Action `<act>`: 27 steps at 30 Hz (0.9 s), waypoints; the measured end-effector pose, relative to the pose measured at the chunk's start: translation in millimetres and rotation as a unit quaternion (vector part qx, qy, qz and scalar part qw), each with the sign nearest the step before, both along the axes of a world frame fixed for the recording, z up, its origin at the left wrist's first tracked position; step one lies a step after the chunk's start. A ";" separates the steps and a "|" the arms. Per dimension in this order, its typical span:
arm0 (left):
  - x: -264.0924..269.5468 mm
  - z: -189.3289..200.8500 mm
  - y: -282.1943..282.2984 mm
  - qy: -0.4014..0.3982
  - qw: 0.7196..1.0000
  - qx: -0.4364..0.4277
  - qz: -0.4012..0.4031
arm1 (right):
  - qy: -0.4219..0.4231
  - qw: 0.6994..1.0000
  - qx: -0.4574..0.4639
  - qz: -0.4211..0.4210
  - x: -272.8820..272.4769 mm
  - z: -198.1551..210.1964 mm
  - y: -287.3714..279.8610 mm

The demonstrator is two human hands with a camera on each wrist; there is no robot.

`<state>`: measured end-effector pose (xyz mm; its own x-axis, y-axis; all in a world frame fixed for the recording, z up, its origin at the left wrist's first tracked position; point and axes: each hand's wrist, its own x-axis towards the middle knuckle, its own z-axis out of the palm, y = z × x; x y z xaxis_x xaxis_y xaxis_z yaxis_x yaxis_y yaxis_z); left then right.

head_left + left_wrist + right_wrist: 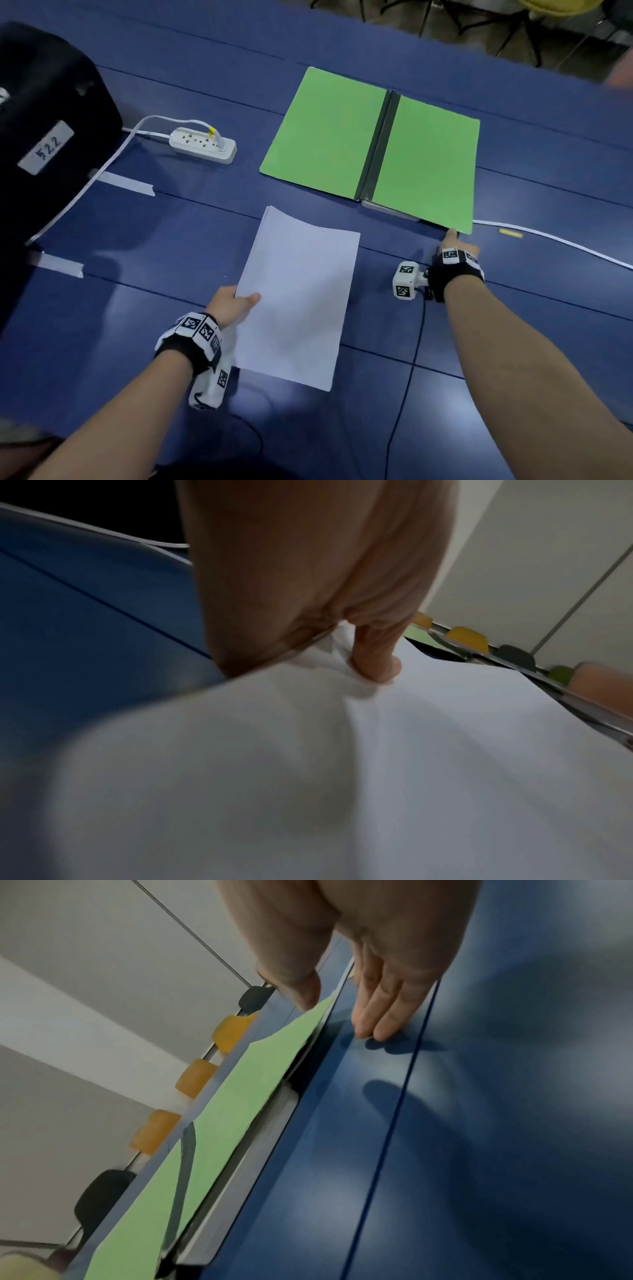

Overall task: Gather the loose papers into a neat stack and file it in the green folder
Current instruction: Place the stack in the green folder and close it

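The green folder lies open and flat on the blue table, with a dark spine down its middle. Its right leaf rests on a grey slab. My left hand pinches the left edge of a white paper stack, thumb on top, and holds it above the table in front of the folder. The left wrist view shows the thumb pressing into the paper stack. My right hand reaches to the folder's near right corner, fingers straight. In the right wrist view its fingers hover beside the folder.
A white power strip with a cable lies left of the folder. A large black case fills the far left. Tape strips sit on the table. A white cable and a small yellow piece lie right of the folder.
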<state>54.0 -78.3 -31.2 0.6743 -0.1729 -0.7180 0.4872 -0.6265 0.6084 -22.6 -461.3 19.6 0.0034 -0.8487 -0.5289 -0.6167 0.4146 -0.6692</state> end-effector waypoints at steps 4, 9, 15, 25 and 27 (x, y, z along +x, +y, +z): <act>0.9 3.1 -0.5 0.017 0.999 -0.028 0.015 | 0.004 1.000 -0.001 0.000 16.5 -17.4 -24.4; 3.5 8.1 4.5 0.029 0.999 -0.028 0.025 | -0.171 0.981 0.048 -0.081 23.7 -33.1 -51.4; 15.7 60.3 1.7 -0.029 0.995 -0.081 0.058 | -0.160 0.986 -0.043 -0.036 0.1 -48.5 -29.1; 15.2 115.6 4.9 -0.080 0.976 -0.167 0.111 | 0.044 0.996 0.024 0.077 -121.8 -74.7 46.7; 4.8 108.8 12.1 -0.076 0.977 -0.158 0.124 | 0.102 0.985 0.063 0.128 -148.2 -72.8 63.7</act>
